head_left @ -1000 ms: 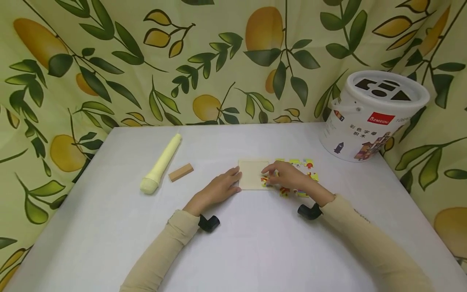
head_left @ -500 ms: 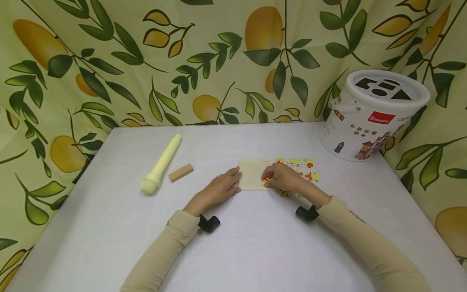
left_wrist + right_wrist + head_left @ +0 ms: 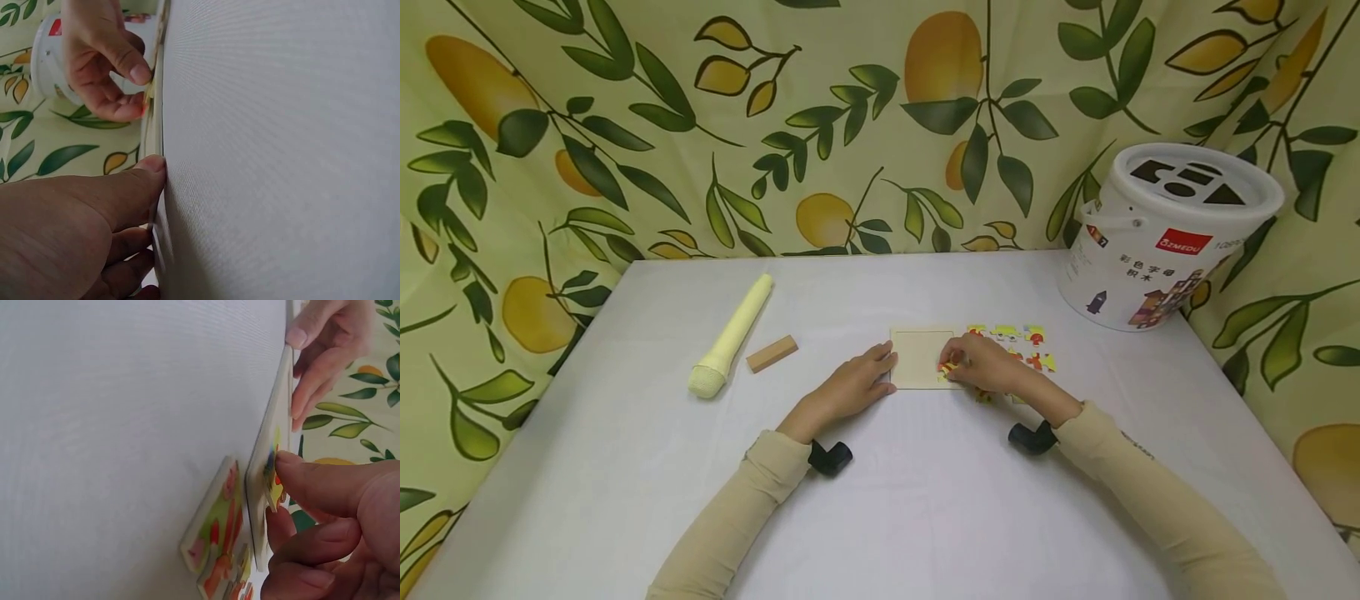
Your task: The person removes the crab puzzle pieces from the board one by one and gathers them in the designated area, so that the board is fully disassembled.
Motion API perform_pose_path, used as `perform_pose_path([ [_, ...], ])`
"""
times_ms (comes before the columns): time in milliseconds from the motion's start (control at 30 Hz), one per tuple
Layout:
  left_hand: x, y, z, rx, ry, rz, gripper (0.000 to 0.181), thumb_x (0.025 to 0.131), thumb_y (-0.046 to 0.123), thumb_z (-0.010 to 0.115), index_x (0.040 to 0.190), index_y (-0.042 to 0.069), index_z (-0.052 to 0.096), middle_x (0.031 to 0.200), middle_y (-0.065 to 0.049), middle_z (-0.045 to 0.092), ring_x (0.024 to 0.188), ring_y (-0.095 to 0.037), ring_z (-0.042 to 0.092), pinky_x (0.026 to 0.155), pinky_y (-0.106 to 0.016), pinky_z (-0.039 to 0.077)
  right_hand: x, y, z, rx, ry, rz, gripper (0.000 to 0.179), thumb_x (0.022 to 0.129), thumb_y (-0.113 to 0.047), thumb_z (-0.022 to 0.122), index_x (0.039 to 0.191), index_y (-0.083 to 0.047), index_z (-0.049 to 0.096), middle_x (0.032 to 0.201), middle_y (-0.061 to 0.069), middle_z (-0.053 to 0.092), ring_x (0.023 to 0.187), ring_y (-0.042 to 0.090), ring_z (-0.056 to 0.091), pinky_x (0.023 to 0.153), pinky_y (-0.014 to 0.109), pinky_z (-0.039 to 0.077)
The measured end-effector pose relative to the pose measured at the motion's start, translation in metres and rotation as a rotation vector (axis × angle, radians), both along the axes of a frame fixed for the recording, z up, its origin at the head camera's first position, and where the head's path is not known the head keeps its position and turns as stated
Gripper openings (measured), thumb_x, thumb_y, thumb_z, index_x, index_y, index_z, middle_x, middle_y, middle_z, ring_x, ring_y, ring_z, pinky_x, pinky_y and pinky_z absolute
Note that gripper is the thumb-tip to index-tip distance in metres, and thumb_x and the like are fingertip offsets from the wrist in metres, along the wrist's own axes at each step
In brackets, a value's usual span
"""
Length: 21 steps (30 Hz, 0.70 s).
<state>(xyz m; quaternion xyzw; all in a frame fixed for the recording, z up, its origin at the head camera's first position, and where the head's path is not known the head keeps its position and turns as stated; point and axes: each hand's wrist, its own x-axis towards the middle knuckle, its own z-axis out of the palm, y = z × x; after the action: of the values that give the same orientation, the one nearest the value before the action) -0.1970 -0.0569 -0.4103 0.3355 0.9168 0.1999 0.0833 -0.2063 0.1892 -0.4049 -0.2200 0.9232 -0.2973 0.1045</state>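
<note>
A pale wooden puzzle tray (image 3: 917, 360) with a raised border lies mid-table in the head view. My left hand (image 3: 852, 385) rests at its left edge, fingers fairly straight; in the left wrist view the thumb (image 3: 147, 169) touches the tray's near side. Over the tray's lower right corner, my right hand (image 3: 992, 367) pinches a red and yellow puzzle piece (image 3: 947, 369) between thumb and finger. The right wrist view has that piece (image 3: 272, 478) tilted against the tray's surface. More colourful puzzle pieces (image 3: 1036, 337) lie just right of the tray, some hidden under the right hand.
Left of the hands lie a small wooden block (image 3: 772, 355) and a pale yellow microphone-shaped object (image 3: 732, 337). A white lidded bucket (image 3: 1165, 242) stands at the back right. Behind the white table (image 3: 880, 517) hangs a fruit-patterned curtain (image 3: 850, 167).
The right hand's fingers, spread apart over the piece a second ago, have closed into a pinch on it. The piece has turned slightly at the tray's corner. My left hand has stayed still.
</note>
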Motion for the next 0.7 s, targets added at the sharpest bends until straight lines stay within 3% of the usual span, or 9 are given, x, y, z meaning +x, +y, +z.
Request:
perform_pose_path([
  [233,0.0,0.0,0.001,-0.002,0.002,-0.001,0.053,0.091,0.023,0.057,0.135,-0.003,0.041,0.147,-0.018,0.03,0.135,-0.032,0.031,0.104,-0.047,0.035,-0.001,0.009,0.002,-0.113,-0.032,-0.048,0.019,0.084,-0.003,0.061,0.102,-0.009,0.063,0.089,0.008,0.063,0.077,0.019,0.055,0.06,0.025,0.046],
  [500,0.0,-0.001,0.001,0.008,0.004,-0.001,0.053,0.091,0.023,0.057,0.135,-0.003,0.042,0.147,-0.019,0.031,0.135,-0.033,0.032,0.103,-0.049,0.036,-0.01,0.015,0.001,-0.173,-0.152,-0.148,0.009,0.084,-0.008,0.064,0.092,-0.008,0.068,0.085,0.004,0.064,0.077,0.017,0.052,0.066,0.025,0.044],
  [700,0.001,-0.001,0.001,0.007,0.006,-0.001,0.053,0.091,0.023,0.057,0.135,-0.003,0.042,0.147,-0.019,0.03,0.136,-0.032,0.031,0.104,-0.047,0.035,-0.012,0.017,0.002,-0.232,-0.2,-0.183,0.014,0.084,-0.01,0.066,0.095,-0.005,0.071,0.089,0.007,0.07,0.073,0.014,0.054,0.064,0.023,0.045],
])
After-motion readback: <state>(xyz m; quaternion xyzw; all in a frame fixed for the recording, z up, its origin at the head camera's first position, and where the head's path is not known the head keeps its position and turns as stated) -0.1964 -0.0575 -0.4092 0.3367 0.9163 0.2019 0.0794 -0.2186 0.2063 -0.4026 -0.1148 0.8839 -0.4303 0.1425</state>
